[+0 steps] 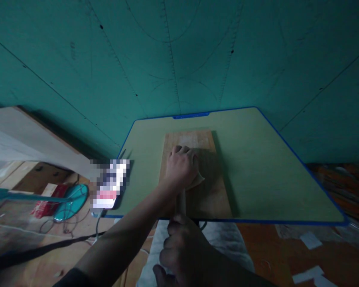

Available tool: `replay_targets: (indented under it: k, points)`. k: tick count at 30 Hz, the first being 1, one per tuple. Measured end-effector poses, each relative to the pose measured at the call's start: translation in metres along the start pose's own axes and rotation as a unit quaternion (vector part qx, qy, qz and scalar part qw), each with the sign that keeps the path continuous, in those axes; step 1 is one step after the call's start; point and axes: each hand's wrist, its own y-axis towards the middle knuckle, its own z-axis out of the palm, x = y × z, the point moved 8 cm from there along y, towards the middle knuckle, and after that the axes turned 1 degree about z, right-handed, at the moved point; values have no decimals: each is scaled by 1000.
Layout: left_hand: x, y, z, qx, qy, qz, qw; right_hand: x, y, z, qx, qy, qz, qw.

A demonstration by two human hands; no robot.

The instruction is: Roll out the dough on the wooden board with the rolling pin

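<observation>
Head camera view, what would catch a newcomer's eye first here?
The wooden board in the middle of the blue-rimmed table stands out first, with the left hand curled on it over a pale scrap. The right hand is closed at the board's near edge. A teal wall fills everything behind.

The small table (257,167) is pale green with a bright blue rim. The board (211,191) shows tan wood grain. The wall (77,59) is teal, crossed by dark lines.
</observation>
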Motion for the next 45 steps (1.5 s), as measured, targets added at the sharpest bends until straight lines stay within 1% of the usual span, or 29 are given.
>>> replay_targets:
  k: [3, 5, 7, 9, 12, 14, 17, 19, 22, 25, 27, 30, 33, 35, 37, 39, 42, 45]
  points:
    - [-5, 0, -1, -8, 35, -6, 999, -1, -8, -9, -70, 28, 4, 997]
    - [-7, 1, -1, -12, 42, -12, 999, -2, -13, -13, -102, 37, 9, 994]
    - [-10, 2, 0, -13, 41, -21, 999, -3, -18, -18, -139, 38, 23, 989]
    - [-14, 3, 2, -11, 43, -23, 999, -6, -24, -27, -189, 43, 47, 980]
    - [-20, 6, 7, -1, 41, -10, 999, -13, -33, -39, -243, 55, 82, 965]
    - [-24, 7, 11, 5, 42, 11, 999, -16, -38, -45, -259, 50, 86, 961]
    - [-29, 7, 14, 11, 45, 61, 997, -20, -44, -47, -251, -5, 82, 965]
    - [-30, 5, 13, 14, 38, 79, 996, -26, -49, -45, -231, -63, 107, 965]
    - [-24, 1, 6, 11, 23, 84, 996, -35, -60, -43, -213, -119, 159, 957]
    - [-16, -3, 0, 7, 15, 94, 995, -38, -68, -42, -196, -138, 178, 954]
    - [-11, -6, -2, 9, 4, 104, 995, -40, -71, -45, -187, -146, 193, 952]
    - [-6, -12, -4, 5, -5, 108, 994, -45, -75, -60, -187, -156, 207, 947]
    - [-2, -25, -8, 1, 23, 68, 997, -56, -78, -82, -185, -168, 223, 942]
    - [2, -37, -10, 18, 60, 39, 997, -65, -80, -96, -175, -184, 240, 937]
    - [1, -47, -9, 44, 92, 56, 993, -73, -80, -107, -157, -208, 251, 932]
    - [2, -50, -10, 55, 110, 76, 989, -79, -75, -113, -134, -234, 253, 929]
    - [13, -46, -11, 47, 107, 58, 991, -88, -62, -116, -106, -276, 261, 919]
    - [18, -41, -10, 32, 97, 34, 994, -102, -52, -116, -89, -333, 299, 890]
